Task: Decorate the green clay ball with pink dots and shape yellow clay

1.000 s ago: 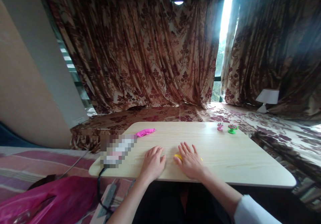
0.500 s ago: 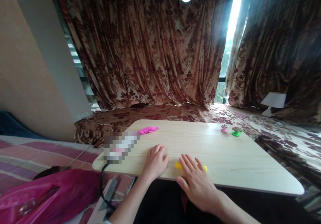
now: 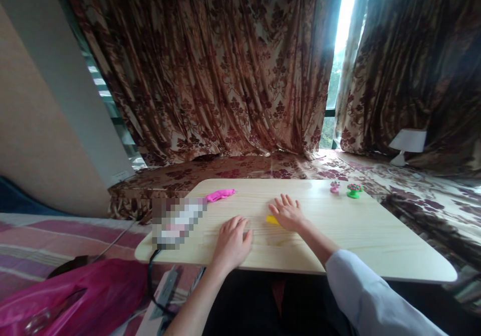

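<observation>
My right hand (image 3: 288, 213) lies flat with its fingers spread, its palm over a yellow roll of modelling clay (image 3: 272, 220). Only the roll's left end shows; the hand covers the rest. Toward the front edge of the pale wooden table (image 3: 361, 245), my left hand (image 3: 233, 240) rests palm down, fingers slightly bent and nothing visible in them. It is to the left of the clay and apart from it.
A pink clay-like piece (image 3: 220, 195) lies at the back left, near a blurred-out object (image 3: 179, 224) with a black cable. Two small mushroom-shaped figures, one pink (image 3: 335, 187) and one green (image 3: 354, 191), stand at the back right. A white lamp (image 3: 408, 141) is beyond.
My right hand first drew back toward me over the yellow clay, then pushed forward, and the clay now lies farther from me. My left hand has stayed in place on the table.
</observation>
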`<state>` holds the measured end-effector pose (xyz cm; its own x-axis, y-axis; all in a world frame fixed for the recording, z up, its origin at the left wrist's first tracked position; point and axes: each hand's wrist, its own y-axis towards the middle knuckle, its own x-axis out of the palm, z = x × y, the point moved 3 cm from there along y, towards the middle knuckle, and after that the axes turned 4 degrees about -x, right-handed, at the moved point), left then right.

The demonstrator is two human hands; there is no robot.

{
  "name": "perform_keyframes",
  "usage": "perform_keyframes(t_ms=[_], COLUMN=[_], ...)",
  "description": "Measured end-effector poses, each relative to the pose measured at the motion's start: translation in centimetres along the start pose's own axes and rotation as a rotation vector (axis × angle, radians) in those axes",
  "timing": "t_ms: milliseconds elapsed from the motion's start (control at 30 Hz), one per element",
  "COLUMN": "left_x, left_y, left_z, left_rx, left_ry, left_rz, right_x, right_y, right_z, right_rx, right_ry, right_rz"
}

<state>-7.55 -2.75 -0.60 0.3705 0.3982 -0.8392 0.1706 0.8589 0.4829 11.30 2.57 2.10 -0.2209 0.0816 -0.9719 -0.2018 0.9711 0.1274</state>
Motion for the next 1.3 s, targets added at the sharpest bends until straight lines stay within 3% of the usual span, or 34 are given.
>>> perform_keyframes(t_ms=[233, 300, 400, 600, 700, 833, 1100, 1200, 1300], left_x=[-0.1, -0.2, -0.1, 0.1, 0.2, 0.0, -0.4, -0.4, -0.3], left_y=[-0.1, -0.2, -0.2, 0.0, 0.1, 0.0, -0.2, -0.2, -0.2], left_z=[-0.1, 0.0, 0.1, 0.0, 0.0, 0.0, 0.1, 0.1, 0.2], left_rx=[-0.022, -0.017, -0.006, 0.005, 0.008, 0.004, -0.016, -0.021, -0.016], left_ry=[-0.011, -0.012, -0.006, 0.002, -0.001, -0.009, -0.011, -0.006, -0.001], left_rz=[0.025, 0.026, 0.020, 0.006, 0.003, 0.009, 0.010, 0.005, -0.002], right_x=[0.3, 0.3, 0.6, 1.1, 0.9, 0.9, 0.8, 1.0, 1.1], right_y=[-12.5, -14.4, -12.7, -1.3, 1.1, -1.5, -13.5, -13.3, -9.1], right_z=[-3.7, -4.1, -3.7, -0.5, 0.5, -0.7, -4.2, -4.3, -3.4], right_rx=[-0.362, -0.422, -0.373, -0.025, 0.033, -0.043, -0.379, -0.373, -0.241], right_ry=[0.068, 0.087, 0.072, -0.005, 0.005, -0.010, 0.047, 0.043, 0.008], right_rz=[0.032, 0.041, 0.069, 0.030, 0.010, 0.058, 0.130, 0.136, 0.131])
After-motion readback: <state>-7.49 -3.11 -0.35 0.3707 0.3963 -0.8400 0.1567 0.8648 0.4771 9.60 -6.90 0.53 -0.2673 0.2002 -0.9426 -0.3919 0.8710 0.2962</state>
